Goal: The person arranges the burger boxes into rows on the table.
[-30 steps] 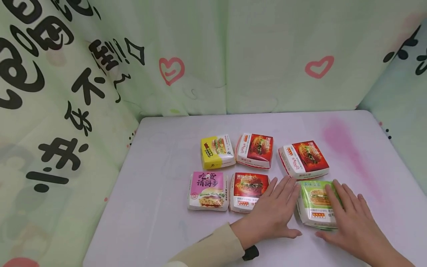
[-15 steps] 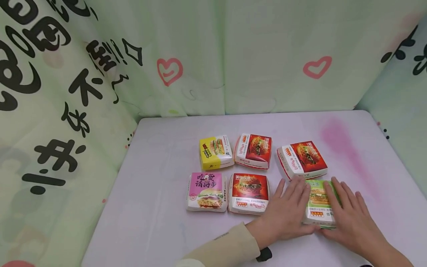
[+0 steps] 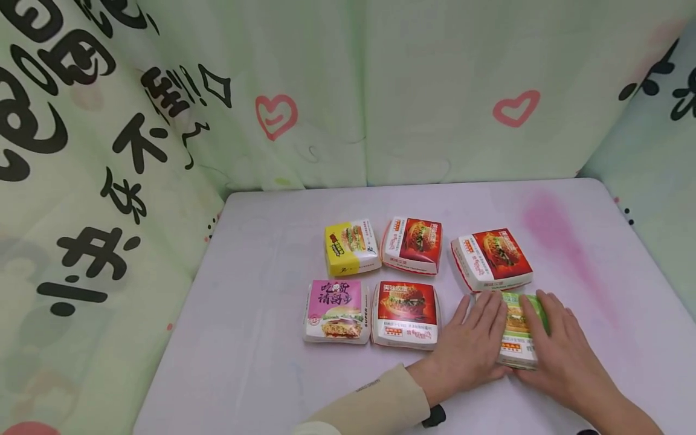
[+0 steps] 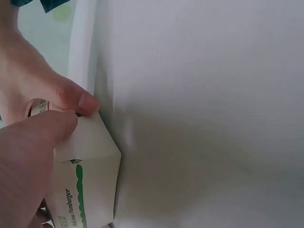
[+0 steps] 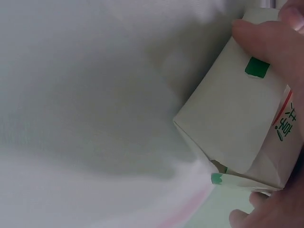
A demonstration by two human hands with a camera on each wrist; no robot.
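A green-and-white hamburger box [image 3: 518,326] lies on the right front of the table, between both hands. My left hand [image 3: 472,344] grips its left side, fingers over the left edge and thumb along the near wall. From the right, my right hand [image 3: 562,356] holds the same box, its thumb also on the near side. Up close in the left wrist view, the box [image 4: 97,173] shows "Delicious Hamburger" lettering, and the two thumbs nearly meet. A plain wall of the box [image 5: 223,109] faces the right wrist camera, with a loose flap at one corner.
Directly behind stands a red hamburger box [image 3: 492,260]. To the left are two more red boxes [image 3: 406,317], a yellow one [image 3: 352,248] and a purple one [image 3: 337,311], in two rows. The pale table [image 3: 261,290] is bordered by printed green curtains [image 3: 429,139].
My left hand has moved right, off the front red box and onto the green box. My right hand and the green box have shifted slightly left.
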